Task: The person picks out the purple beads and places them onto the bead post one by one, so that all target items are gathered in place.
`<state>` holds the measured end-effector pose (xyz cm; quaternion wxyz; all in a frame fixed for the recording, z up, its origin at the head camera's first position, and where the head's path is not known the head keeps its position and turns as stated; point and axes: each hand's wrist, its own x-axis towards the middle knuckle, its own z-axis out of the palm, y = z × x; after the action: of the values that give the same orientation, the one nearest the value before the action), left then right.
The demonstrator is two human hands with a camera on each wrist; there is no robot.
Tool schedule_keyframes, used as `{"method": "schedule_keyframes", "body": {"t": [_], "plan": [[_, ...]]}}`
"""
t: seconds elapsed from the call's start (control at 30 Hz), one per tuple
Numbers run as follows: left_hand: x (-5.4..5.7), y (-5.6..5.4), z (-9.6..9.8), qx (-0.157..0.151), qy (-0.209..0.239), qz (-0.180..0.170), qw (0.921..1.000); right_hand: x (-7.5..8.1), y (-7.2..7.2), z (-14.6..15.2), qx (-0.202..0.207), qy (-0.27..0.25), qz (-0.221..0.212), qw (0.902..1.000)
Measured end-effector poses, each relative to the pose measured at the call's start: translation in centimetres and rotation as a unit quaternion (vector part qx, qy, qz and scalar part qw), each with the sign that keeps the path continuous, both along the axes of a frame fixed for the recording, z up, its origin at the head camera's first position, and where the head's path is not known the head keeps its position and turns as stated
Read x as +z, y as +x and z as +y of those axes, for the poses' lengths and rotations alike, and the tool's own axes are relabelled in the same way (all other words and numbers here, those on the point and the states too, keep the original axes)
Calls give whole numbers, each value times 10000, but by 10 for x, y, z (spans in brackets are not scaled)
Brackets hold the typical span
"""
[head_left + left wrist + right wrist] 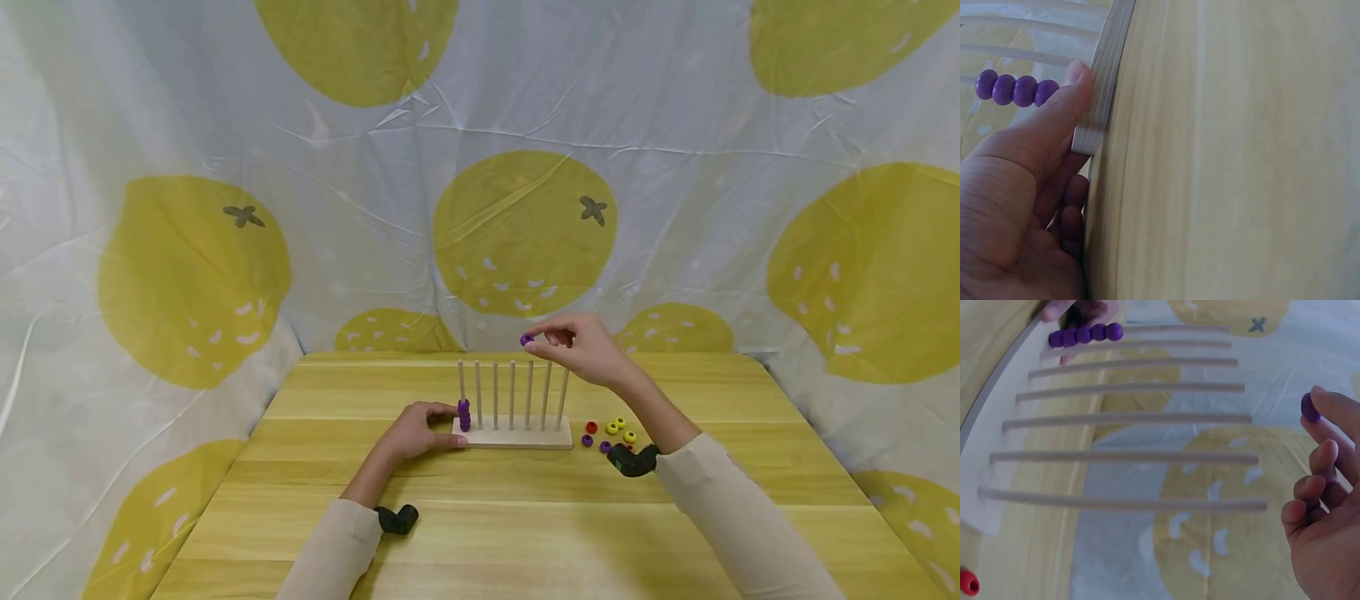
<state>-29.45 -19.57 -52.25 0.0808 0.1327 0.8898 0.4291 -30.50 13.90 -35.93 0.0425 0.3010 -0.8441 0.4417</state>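
Note:
A wooden peg rack (513, 435) with several upright rods stands on the table, and several purple beads (464, 417) are stacked on its leftmost rod. My left hand (415, 429) grips the left end of the rack's base. In the left wrist view the thumb (1072, 84) lies along the base's front, and other fingers curl behind its end. Between thumb and index finger, my right hand (581, 346) pinches one purple bead (1310, 407). That bead is held higher than the rod tops, above the rack's right half in the head view; the right wrist view shows it apart from the rods.
Right of the rack, loose beads lie on the wooden table (480, 533): a red bead (592, 427), yellow beads (629, 437) and purple beads (587, 441). The right wrist and its black camera (632, 460) partly cover this group. A lemon-print curtain (375, 217) hangs behind the table.

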Motion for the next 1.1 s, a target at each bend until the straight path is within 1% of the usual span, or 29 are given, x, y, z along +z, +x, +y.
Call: {"method": "schedule_keyframes", "body": {"t": [0.13,0.23,0.43,0.63,0.97,1.1], "plan": [[-1,0,0,32,-12,9,10000,0,-1,-13,231,45,48,9997],[-1,-1,0,18,-18,23,10000,0,-3,-22,300,84,23,9995],[-3,-3,0,5,15,-3,10000,0,-4,-39,319,220,-42,9992],[-4,-4,-1,-28,25,50,10000,0,-6,-55,384,290,-103,9988],[-3,-4,-1,-99,-31,44,9999,-5,-8,-74,516,458,135,9975],[-3,-3,0,-121,-1,45,9999,-7,-9,-79,537,501,102,9972]]}}
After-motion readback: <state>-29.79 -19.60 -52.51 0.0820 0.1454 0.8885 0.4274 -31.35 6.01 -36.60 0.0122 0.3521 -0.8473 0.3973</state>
